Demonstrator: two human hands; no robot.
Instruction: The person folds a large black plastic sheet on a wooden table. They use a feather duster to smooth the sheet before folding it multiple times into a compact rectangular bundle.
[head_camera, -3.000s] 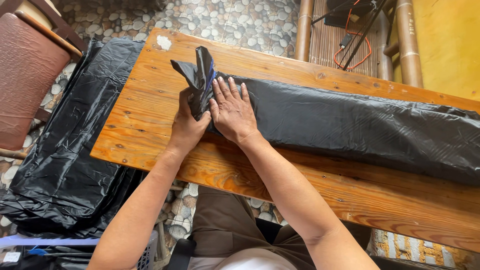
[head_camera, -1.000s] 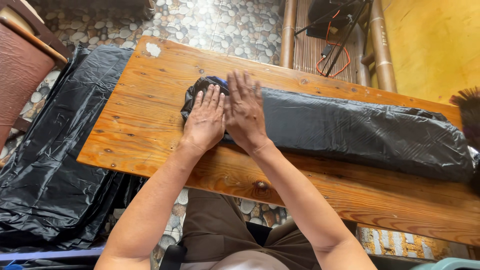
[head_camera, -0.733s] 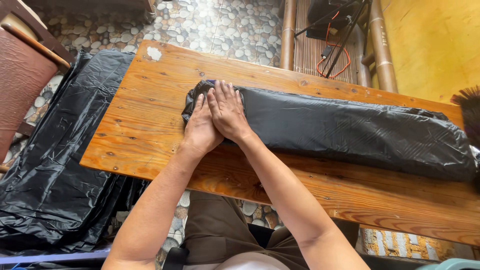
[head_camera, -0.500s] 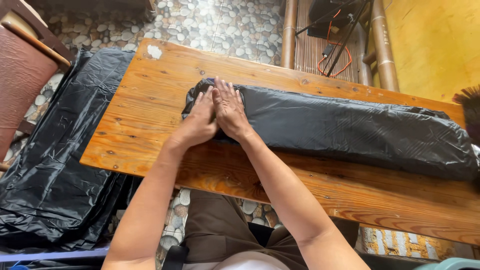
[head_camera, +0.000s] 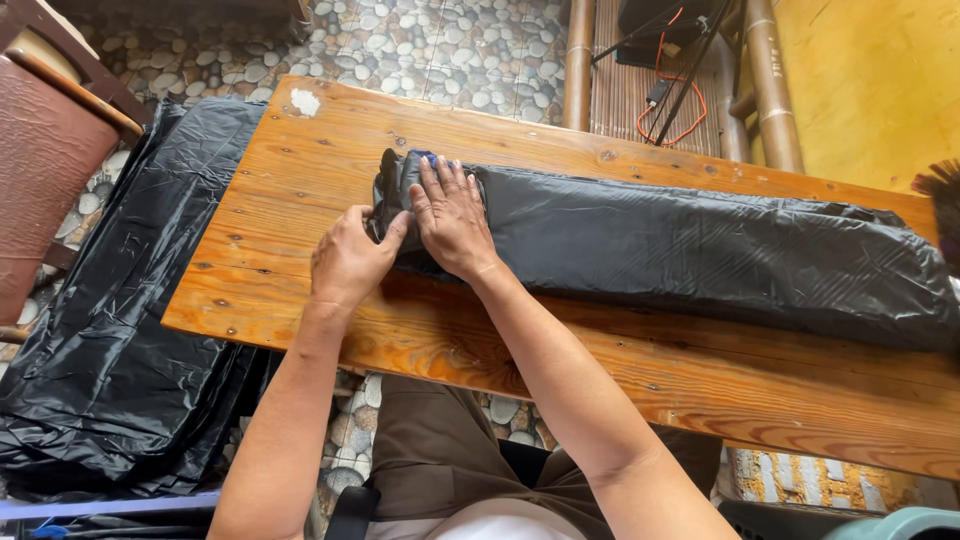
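The right hand (head_camera: 452, 215) lies flat, fingers spread, on the folded end of a long black plastic bag (head_camera: 700, 255) on the wooden surface (head_camera: 300, 200). The left hand (head_camera: 348, 262) pinches that end

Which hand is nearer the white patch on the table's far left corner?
Left. The left hand grips the folded end of the black plastic bag, closer to the white patch; the right hand presses flat on the bag, farther along.
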